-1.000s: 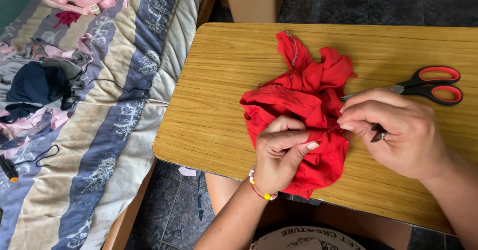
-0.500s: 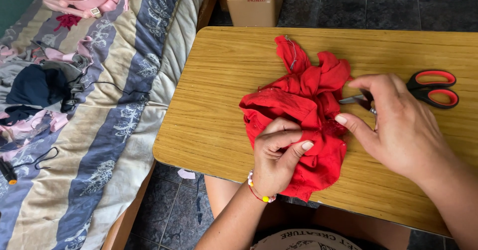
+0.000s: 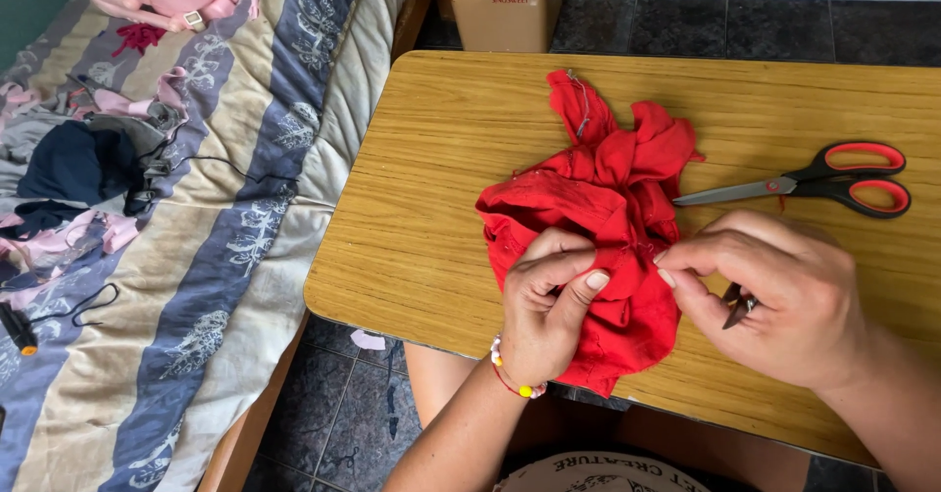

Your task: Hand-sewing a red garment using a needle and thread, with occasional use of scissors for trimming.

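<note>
Both hands are pinching a crumpled red cloth on the wooden table. The left hand is gripping a fold; the right hand is nipping beside it. Scissors are lying nearby.

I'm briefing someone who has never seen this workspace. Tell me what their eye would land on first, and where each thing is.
The crumpled red cloth in the middle of the wooden table stands out first, with the left hand pinching its near edge and the right hand pinching beside it. Next come the red-and-black scissors, lying shut on the table beyond the right hand. To the left lies a striped bed cover strewn with clothes.
</note>
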